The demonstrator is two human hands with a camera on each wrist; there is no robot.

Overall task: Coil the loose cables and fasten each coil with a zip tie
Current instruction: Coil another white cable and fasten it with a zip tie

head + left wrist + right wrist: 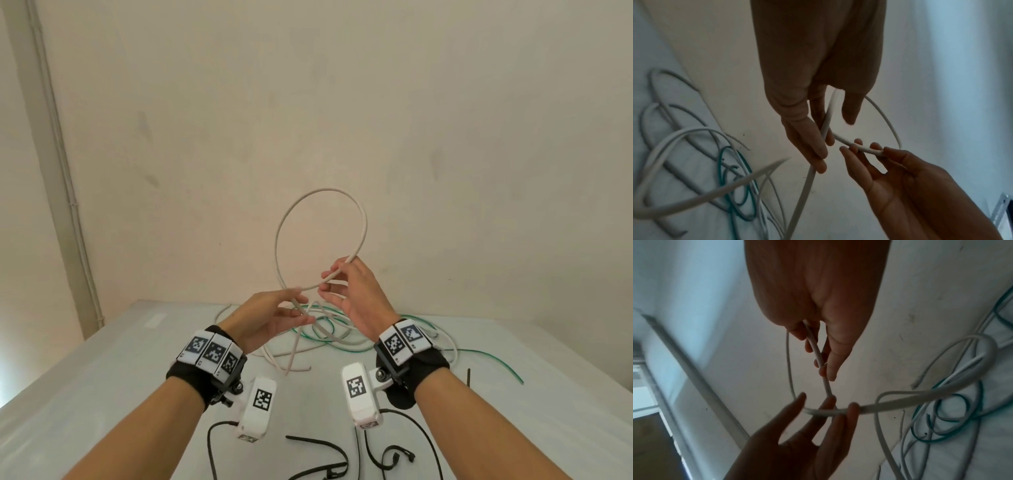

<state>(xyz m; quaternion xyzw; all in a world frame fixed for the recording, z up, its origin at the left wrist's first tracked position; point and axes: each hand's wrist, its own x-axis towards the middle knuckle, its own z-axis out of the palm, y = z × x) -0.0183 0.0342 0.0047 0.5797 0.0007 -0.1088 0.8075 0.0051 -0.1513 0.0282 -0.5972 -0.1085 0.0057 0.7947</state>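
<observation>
I hold both hands raised above the table (102, 377), with the white cable (278, 236) between them. One turn of this cable stands up as a near-round loop in front of the wall, above my hands.

My right hand (356, 294) grips the cable where the loop closes: its fingers are curled round the strand and the thumb is set against it. In the right wrist view the cable (818, 353) runs down along those fingers (836, 360) and out past their tips. A cut end of the cable shows at the top of this hand.

My left hand (270, 318) is mostly open, fingers extended and spread. The cable crosses them; in the left wrist view it (827, 118) passes between the fingers (812, 141), which are only lightly bent against it. I cannot tell whether they pinch it firmly.

From my left hand the cable drops to the table and joins a loose tangle of white cable and green cable (342, 347) lying beyond my wrists, toward the wall. A green end trails off on the right side of the table.

Black zip ties (318, 445) lie flat on the near part of the table, below my wrists, and one more (468, 377) lies to the right of my right wrist.
</observation>
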